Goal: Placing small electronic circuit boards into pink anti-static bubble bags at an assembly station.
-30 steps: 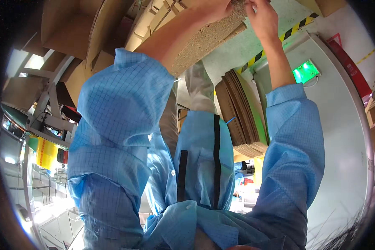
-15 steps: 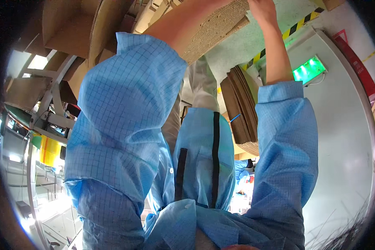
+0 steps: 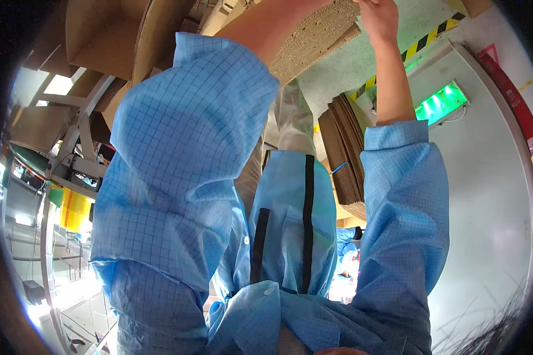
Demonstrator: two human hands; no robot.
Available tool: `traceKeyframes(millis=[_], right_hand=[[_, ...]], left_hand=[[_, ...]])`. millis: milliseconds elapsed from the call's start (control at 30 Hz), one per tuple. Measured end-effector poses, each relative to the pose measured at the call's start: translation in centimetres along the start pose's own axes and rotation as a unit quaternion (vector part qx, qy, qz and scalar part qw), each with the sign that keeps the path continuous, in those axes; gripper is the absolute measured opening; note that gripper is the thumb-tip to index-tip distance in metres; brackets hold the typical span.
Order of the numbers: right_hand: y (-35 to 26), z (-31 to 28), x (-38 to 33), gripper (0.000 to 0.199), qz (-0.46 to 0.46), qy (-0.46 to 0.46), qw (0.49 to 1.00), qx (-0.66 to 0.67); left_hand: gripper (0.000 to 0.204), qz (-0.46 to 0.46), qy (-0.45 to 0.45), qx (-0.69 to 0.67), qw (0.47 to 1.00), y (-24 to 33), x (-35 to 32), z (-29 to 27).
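Note:
My right hand (image 3: 379,22) is at the top edge of the view, beside a stack of corrugated cardboard (image 3: 317,38) whose cut edges face me. Its fingers are curled together and partly cut off by the frame, so what they hold, if anything, cannot be made out. My left forearm (image 3: 272,26) reaches up and to the right across the near side of that stack. The left hand lies beyond the top edge, out of sight. Both arms wear blue checked sleeves.
A bundle of flat brown cardboard (image 3: 344,148) with a blue strap stands right of my legs. Farther right are a grey panel (image 3: 485,195) and a green-lit sign (image 3: 441,103). Black-and-yellow tape (image 3: 423,41) marks the floor. Open cardboard boxes (image 3: 103,35) and a metal frame (image 3: 80,130) are at left.
The view has shifted slightly. My right hand sits a little lower and farther right, its fingers drawn closer together. The left forearm stays stretched over the cardboard stack.

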State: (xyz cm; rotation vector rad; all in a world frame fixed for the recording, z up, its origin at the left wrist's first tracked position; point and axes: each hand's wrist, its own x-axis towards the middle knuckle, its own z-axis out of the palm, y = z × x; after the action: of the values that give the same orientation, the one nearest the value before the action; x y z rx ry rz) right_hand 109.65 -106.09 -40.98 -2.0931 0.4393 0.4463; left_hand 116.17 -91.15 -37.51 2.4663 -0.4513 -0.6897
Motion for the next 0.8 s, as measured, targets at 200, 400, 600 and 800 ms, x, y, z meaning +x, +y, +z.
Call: traceKeyframes(millis=[200, 400, 600, 800], right_hand=[[-2.4, -1.9, -0.8, 0.022, 0.168, 0.006, 0.979, 0.113], [-0.3, -1.1, -2.7, 0.021, 0.138, -0.031, 0.977, 0.159], [9.9, -2.7, -8.8, 0.021, 0.27, 0.071, 0.941, 0.19], [6.5, -5.4, -12.3, 0.025, 0.095, 0.196, 0.975, 0.041]], left_hand=[[0.012, -0.106, -0.145, 0.11, 0.978, 3.7, 1.2, -1.4], [0.008, -0.023, -0.051, -0.079, 0.995, -0.9, 0.5, 0.4], [0.008, -0.226, 0.072, -0.699, 0.674, -7.6, 0.2, 0.0], [0.008, -0.43, 0.283, -0.498, 0.698, -11.9, -7.0, 0.4]])
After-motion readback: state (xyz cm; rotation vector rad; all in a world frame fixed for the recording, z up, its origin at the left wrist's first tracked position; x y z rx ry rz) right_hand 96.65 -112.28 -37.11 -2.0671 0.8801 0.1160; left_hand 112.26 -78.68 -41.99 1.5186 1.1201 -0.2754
